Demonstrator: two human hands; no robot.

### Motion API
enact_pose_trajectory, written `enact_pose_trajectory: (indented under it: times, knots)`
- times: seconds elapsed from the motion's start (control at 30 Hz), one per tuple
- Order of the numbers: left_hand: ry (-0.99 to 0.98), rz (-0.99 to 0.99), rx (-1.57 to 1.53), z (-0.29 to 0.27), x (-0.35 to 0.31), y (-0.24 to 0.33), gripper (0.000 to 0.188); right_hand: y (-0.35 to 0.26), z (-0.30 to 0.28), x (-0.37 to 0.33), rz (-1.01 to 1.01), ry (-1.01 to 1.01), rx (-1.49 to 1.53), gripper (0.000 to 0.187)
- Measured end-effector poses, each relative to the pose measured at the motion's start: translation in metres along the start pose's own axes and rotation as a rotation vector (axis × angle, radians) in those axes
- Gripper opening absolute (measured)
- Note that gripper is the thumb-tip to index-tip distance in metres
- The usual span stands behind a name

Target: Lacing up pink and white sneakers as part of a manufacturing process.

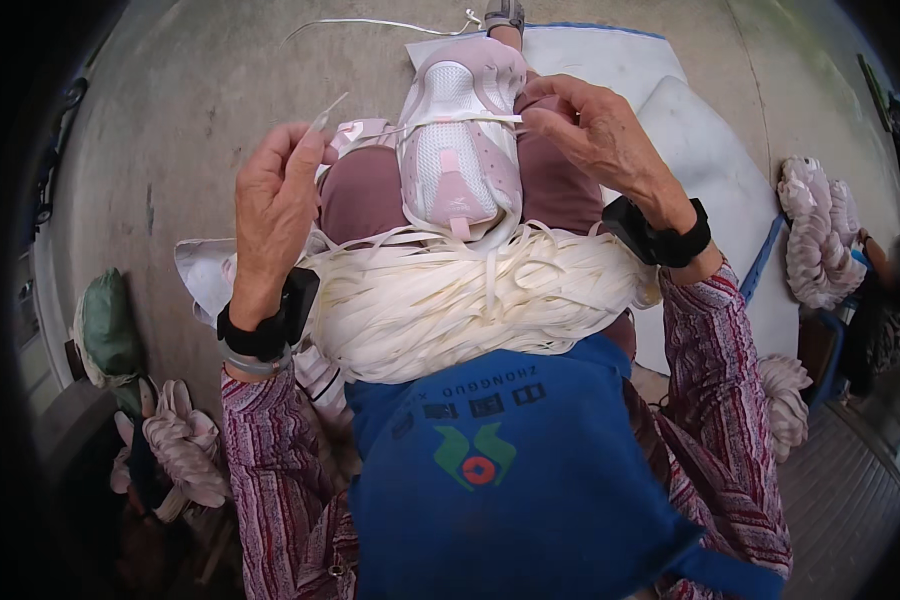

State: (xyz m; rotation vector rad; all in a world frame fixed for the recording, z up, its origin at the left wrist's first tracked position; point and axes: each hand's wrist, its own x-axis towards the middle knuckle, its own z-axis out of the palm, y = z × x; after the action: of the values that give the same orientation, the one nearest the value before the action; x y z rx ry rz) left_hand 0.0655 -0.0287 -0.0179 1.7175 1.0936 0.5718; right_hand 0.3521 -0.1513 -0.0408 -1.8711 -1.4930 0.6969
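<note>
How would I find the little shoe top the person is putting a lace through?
Find the blue apron, then the heap of cream laces on the lap above it. Just past the heap, on the knees between the left hand and right hand, lies the shoe upper: white mesh edged in pale pink, unlike the piles of uppers at the sides.

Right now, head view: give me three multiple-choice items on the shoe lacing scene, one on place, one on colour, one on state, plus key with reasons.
1. Where does the bundle of flat laces lie?
A. across the person's lap
B. on the concrete floor
C. hung on a wall

2. What colour is the shoe upper?
A. black and red
B. white and pale pink
C. green

3. What is the left hand doing?
A. lying flat and open
B. gripping the apron
C. pinching a lace end

Key: 1 A, the bundle rests above the blue apron; 2 B, white mesh with pink trim; 3 C, fingertips pinch the lace while the right hand holds it at the shoe.
</note>
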Motion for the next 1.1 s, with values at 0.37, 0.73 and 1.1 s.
enact_pose_trajectory:
  times: [0.37,0.73,1.1]
  knots:
    - [-0.269,0.131,0.401,0.048,0.028,-0.011,0.024,0.0,0.017,0.016,0.001,-0.406,0.101,0.022]
    - [-0.305,-0.12,0.412,0.046,0.041,-0.011,0.025,0.015,0.008,0.001,-0.067,-0.346,-0.345,0.017]
    - [-0.317,-0.02,0.357,0.037,0.044,-0.026,0.027,0.009,0.008,0.003,-0.125,-0.269,-0.09,0.016]
